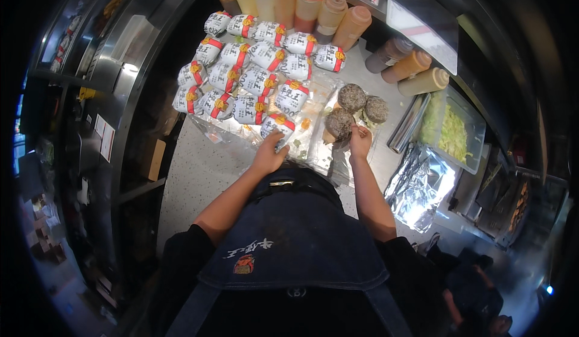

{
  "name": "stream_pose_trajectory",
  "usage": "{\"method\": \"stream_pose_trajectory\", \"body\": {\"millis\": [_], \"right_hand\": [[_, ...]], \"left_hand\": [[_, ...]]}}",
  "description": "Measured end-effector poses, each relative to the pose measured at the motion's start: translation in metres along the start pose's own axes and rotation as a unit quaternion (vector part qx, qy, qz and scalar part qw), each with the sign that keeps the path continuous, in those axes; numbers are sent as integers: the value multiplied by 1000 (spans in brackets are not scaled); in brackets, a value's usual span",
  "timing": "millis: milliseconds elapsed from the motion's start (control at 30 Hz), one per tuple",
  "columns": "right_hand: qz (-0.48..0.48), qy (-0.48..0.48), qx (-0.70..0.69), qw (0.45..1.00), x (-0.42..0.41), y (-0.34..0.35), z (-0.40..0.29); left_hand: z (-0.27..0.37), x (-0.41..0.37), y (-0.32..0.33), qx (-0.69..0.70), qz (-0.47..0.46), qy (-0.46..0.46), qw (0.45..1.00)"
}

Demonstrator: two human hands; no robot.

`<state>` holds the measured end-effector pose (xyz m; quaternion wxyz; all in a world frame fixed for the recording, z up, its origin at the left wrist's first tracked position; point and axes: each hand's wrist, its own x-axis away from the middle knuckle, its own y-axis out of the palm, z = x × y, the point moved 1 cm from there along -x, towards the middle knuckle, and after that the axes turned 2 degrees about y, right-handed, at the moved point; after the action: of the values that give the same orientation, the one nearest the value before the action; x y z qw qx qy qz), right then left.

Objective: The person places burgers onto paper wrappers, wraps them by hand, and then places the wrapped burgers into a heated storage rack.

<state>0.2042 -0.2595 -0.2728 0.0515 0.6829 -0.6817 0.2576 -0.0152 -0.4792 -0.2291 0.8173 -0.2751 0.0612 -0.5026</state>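
Observation:
My left hand (270, 153) is at the near side of a wrapped burger (277, 125), its fingers on the white, red-banded paper and its thumb lower down. This burger sits in front of several rows of similar wrapped burgers (235, 54). To the right, three unwrapped burgers with dark, speckled bun tops rest on a shiny sheet (322, 151). The fingertips of my right hand (360, 141) are bent against the right edge of the nearest dark-bun burger (339, 123). Whether they grip it is unclear. Another dark-bun burger (352, 97) is behind it, and a third (376, 109) is to the right.
Several sauce squeeze bottles (286, 0) line the back; more bottles (409, 65) stand at right. Beyond my right hand are a foil roll (409, 124), a clear tub of shredded lettuce (452, 133) and crumpled foil (420, 187). Another person (475, 287) is at lower right.

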Motion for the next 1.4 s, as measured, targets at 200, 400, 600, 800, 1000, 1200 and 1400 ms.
{"method": "stream_pose_trajectory", "body": {"millis": [200,400,600,800,1000,1200,1400], "right_hand": [[-139,248,20,959,-10,4,-34],[-167,328,23,930,-18,6,-31],[-72,190,11,979,-5,18,-23],[-31,5,153,988,-37,16,38],[-111,126,73,983,-3,20,1],[-97,120,-22,988,6,27,-5],[-45,158,-127,978,22,43,7]], "left_hand": [[0,-5,1,55,4,-30,998],[5,-6,1,76,15,-41,996],[-18,-3,8,82,27,-10,996],[-17,-3,4,102,-1,5,995],[-18,0,-4,95,-13,-11,995],[-14,-1,-5,81,-9,15,997],[-22,-5,-1,84,-11,19,996]]}}
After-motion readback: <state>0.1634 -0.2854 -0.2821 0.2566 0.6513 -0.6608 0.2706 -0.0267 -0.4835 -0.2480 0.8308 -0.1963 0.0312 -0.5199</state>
